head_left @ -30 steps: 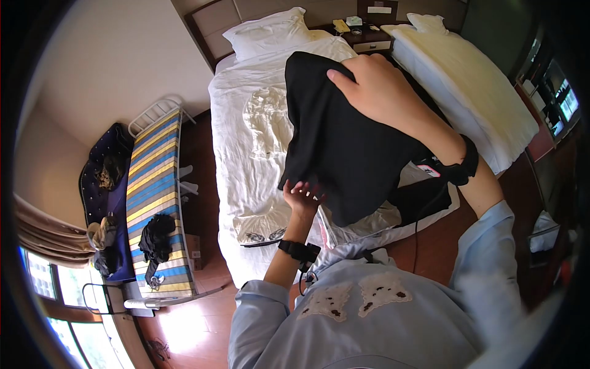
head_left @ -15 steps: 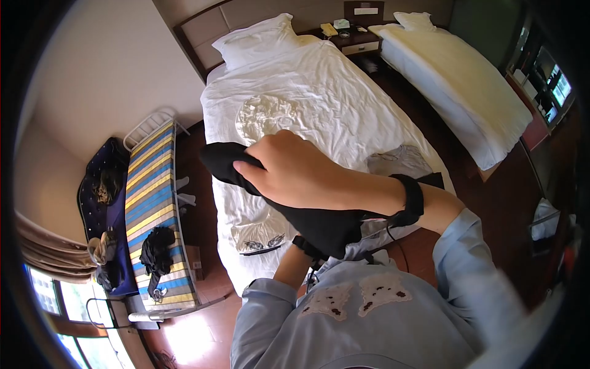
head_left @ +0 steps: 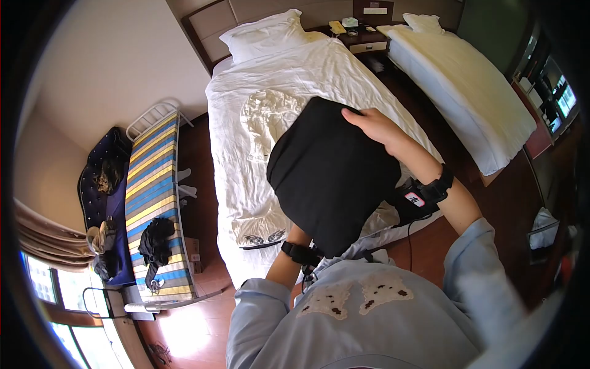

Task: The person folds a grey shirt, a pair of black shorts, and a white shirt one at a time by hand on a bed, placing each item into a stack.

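A black garment [head_left: 332, 172], its exact kind not clear, hangs spread out in front of me above the bed. My right hand [head_left: 375, 126] is closed on its upper right corner, thumb on top. My left hand is covered by the cloth; only the left wrist with a black strap shows below it, so its fingers are hidden. Behind the garment, a crumpled cream-coloured garment [head_left: 261, 114] lies on the bed. Nearer, a pale folded garment with a dark print [head_left: 261, 227] lies close to the bed's front edge.
The white bed [head_left: 350, 71] fills the middle. A striped narrow bed [head_left: 153, 178] stands left, with a black cloth heap [head_left: 157, 243] on it. Beyond it is a dark blue sofa [head_left: 123, 212]. A second bed [head_left: 455, 86] and a nightstand [head_left: 365, 46] are at the back right.
The black garment was bunched in my right hand and is now spread wide. My right hand has moved right and slightly up, from across my left side.
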`<state>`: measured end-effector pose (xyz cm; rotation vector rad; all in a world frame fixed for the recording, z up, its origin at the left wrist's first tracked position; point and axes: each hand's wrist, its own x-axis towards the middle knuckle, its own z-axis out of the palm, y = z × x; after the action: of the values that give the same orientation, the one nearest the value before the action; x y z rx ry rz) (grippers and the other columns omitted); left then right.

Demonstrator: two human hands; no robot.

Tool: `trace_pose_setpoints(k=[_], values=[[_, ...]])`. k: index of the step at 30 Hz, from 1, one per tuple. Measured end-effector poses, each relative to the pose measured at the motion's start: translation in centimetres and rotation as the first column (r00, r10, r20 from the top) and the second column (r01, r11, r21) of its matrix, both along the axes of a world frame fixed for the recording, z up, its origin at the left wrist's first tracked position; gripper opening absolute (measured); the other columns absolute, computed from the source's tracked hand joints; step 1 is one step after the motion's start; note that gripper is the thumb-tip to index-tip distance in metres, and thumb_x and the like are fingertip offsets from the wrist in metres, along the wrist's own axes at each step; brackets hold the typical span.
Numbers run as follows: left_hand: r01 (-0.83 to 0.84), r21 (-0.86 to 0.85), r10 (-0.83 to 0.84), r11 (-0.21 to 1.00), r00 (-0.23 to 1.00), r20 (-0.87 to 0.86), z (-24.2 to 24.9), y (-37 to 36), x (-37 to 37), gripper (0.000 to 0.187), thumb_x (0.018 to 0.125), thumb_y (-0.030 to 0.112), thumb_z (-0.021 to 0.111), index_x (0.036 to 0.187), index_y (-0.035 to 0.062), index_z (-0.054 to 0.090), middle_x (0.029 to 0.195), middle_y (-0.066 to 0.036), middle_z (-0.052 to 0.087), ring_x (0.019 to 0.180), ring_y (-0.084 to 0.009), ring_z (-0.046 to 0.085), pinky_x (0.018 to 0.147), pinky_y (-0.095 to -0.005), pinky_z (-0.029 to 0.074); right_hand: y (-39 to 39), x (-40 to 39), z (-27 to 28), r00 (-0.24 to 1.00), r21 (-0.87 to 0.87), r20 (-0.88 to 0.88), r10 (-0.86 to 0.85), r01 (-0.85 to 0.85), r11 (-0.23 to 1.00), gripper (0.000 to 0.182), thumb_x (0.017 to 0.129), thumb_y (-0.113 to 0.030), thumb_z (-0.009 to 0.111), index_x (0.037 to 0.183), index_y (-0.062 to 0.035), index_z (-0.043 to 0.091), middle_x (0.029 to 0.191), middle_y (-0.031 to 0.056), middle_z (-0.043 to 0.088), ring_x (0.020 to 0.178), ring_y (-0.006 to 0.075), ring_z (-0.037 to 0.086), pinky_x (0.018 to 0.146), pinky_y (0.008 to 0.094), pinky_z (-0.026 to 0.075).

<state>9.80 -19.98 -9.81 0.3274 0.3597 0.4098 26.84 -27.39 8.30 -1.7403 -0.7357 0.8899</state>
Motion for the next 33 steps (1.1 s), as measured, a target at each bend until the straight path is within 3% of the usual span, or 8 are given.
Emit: trace_pose_setpoints(k=[6,12,13,15,19,22,27,33], values=[[-0.028,0.03,0.028,0.999,1.0,-0.004,0.6,0.9,-0.1,0.079,0.071,0.063,0.038,0.127,0.0099,0.019,0.123,-0.011,0.03,0.114,-0.0318,0.03,0.092,-0.0483,0.023,-2.8,0.5,-2.8,0.956,0.019,-0.289,0.049,-0.045,0.999,0.054,0.077,-0.042,0.05,0.112,-0.0016,0.043,0.102,0.0093,0.052,0.092,0.0153,0.05,0.077,0.0261,0.039],[-0.062,0.058,0.062,0.996,0.998,0.003,1.3,1.8,-0.3,0.079,0.071,0.062,0.038,0.126,0.0081,0.02,0.122,-0.011,0.032,0.113,-0.0313,0.032,0.093,-0.0466,0.024,-7.1,-2.9,-9.9,0.852,0.342,-0.518,-0.076,0.288,0.894,0.058,0.076,-0.04,0.051,0.122,-0.0134,0.027,0.107,0.004,0.046,0.094,0.0156,0.047,0.079,0.0318,0.038],[-0.065,0.065,0.065,0.996,0.998,0.005,1.3,1.7,-0.1,0.079,0.071,0.062,0.038,0.126,0.0078,0.021,0.121,-0.011,0.033,0.113,-0.0312,0.032,0.093,-0.0464,0.024,-8.3,-4.4,-11.5,0.781,0.333,-0.624,0.02,0.243,0.911,0.058,0.077,-0.034,0.052,0.123,-0.013,0.024,0.107,0.0041,0.046,0.096,0.0181,0.047,0.08,0.0365,0.039],[-0.069,0.074,0.068,0.995,0.998,0.014,1.4,1.8,0.1,0.079,0.071,0.062,0.038,0.126,0.0072,0.021,0.121,-0.011,0.034,0.113,-0.031,0.033,0.093,-0.0458,0.025,-8.7,-7.4,-16.3,0.936,0.372,-0.264,0.233,-0.123,0.92,0.052,0.078,-0.033,0.05,0.121,-0.0102,0.03,0.112,0.0052,0.045,0.103,0.0209,0.044,0.087,0.0389,0.035],[-0.071,0.099,0.068,0.993,0.997,0.032,1.8,1.6,0.8,0.079,0.072,0.062,0.037,0.125,0.006,0.022,0.12,-0.011,0.035,0.112,-0.0307,0.034,0.093,-0.0447,0.025,-7.1,-10.5,-12.3,0.344,0.444,-0.88,0.327,0.35,0.825,0.059,0.076,-0.04,0.05,0.121,-0.0061,0.032,0.12,0.0079,0.04,0.108,0.0248,0.041,0.092,0.0395,0.032],[-0.092,0.125,0.085,0.988,0.995,0.059,2.4,1.8,1.1,0.079,0.072,0.061,0.037,0.125,0.0051,0.023,0.119,-0.011,0.037,0.112,-0.0304,0.035,0.093,-0.0438,0.026,-7.0,-9.3,-9.6,0.389,0.521,-0.841,0.376,0.391,0.759,0.058,0.075,-0.036,0.054,0.121,-0.0056,0.033,0.119,0.0098,0.041,0.107,0.0242,0.042,0.09,0.0392,0.034],[-0.186,0.183,0.162,0.965,0.977,0.139,4.3,3.5,0.8,0.078,0.073,0.061,0.037,0.125,0.0037,0.025,0.118,-0.011,0.039,0.111,-0.03,0.036,0.093,-0.0424,0.026,-7.0,-6.3,-7.9,0.744,0.357,-0.665,-0.055,0.383,0.852,0.065,0.067,-0.005,0.059,0.123,-0.0061,0.026,0.116,0.0104,0.041,0.103,0.0217,0.043,0.088,0.0339,0.035],[0.03,0.143,-0.058,0.989,0.979,0.197,8.6,5.1,-1.6,0.068,0.075,0.05,0.045,0.116,-0.0031,0.035,0.107,-0.012,0.048,0.102,-0.0254,0.045,0.09,-0.034,0.033,-8.0,-2.2,-8.2,0.957,0.511,0.095,-0.275,0.191,0.838,0.078,0.064,0.001,0.059,0.127,-0.0034,0.015,0.125,0.0124,0.029,0.115,0.0212,0.029,0.096,0.03,0.021]])
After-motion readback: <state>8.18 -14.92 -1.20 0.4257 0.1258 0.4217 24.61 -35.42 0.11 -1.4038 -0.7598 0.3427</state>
